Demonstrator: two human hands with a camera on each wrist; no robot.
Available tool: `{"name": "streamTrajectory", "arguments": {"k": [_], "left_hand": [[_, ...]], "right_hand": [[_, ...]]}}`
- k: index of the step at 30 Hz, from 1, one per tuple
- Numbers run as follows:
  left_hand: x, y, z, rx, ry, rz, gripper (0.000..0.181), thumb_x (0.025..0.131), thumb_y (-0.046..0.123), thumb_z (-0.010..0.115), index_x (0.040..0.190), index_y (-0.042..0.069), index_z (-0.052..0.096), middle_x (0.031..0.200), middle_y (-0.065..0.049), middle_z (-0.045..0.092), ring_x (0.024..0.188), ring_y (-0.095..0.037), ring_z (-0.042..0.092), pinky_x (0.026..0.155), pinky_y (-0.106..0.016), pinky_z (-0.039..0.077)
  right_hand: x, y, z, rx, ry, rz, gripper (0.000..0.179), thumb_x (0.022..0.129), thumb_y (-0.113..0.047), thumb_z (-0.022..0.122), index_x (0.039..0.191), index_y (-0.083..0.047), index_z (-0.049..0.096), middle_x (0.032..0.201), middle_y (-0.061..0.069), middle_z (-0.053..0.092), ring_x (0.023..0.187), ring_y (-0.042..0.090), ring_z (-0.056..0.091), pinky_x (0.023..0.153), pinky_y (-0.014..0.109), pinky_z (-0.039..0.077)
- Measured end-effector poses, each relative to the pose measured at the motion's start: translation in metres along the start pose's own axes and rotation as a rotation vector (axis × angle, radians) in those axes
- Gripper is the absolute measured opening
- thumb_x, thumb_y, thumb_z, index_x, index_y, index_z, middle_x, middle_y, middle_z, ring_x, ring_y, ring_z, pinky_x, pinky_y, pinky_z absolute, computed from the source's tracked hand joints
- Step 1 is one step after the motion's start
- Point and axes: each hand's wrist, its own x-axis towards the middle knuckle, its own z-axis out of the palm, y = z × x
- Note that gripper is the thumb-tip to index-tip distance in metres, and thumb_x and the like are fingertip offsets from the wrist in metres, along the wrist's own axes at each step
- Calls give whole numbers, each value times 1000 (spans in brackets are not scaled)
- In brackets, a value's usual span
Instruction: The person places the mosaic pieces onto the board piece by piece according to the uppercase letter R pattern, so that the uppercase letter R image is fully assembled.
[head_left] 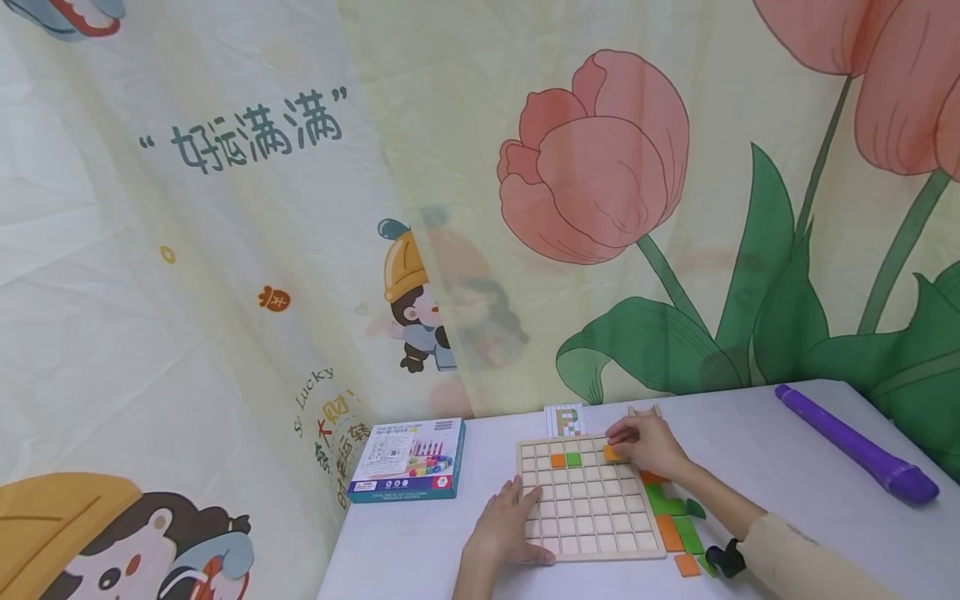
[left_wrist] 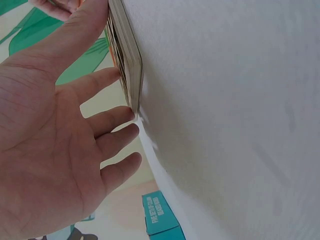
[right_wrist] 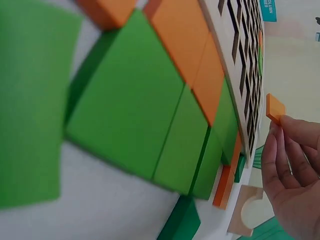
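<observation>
A wooden grid board [head_left: 585,525] lies on the white table. One orange tile [head_left: 558,461] and one green tile [head_left: 573,459] sit side by side in its upper cells. My left hand [head_left: 504,527] rests at the board's left edge, fingers spread, also seen along the edge in the left wrist view. Over the board's upper right part, my right hand [head_left: 647,443] pinches an orange square tile [right_wrist: 275,108] between thumb and fingertips. Loose green tiles [right_wrist: 127,100] and orange tiles [head_left: 670,533] lie along the board's right side.
A pattern card [head_left: 564,421] lies behind the board. To the left is a flat teal box [head_left: 410,461]; a purple stick-like object [head_left: 855,442] lies at the far right. A notched wooden piece [right_wrist: 245,210] lies past the board's far corner. Printed cloth [head_left: 247,250] hangs behind.
</observation>
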Motion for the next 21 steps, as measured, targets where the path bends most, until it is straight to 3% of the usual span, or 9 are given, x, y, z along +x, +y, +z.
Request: {"name": "streamTrajectory", "arguments": {"k": [8,21], "left_hand": [[-1,0,0,-3,-6,-1,101,65,49,96,153,22,54,164,-16,40,153,-37,34,121,-58,34],[0,0,0,-12,-13,-3,101,66,50,95,154,22,53,165,-16,39,154,-36,33,123,-57,33]], "right_hand": [[6,-3,17,30,-19,19,15,87,4,80,99,-3,77,85,-3,71,80,13,68,70,23,59],[13,-8,37,18,-26,-23,16,86,7,79,97,-4,78,83,-5,73,78,10,68,68,23,59]]}}
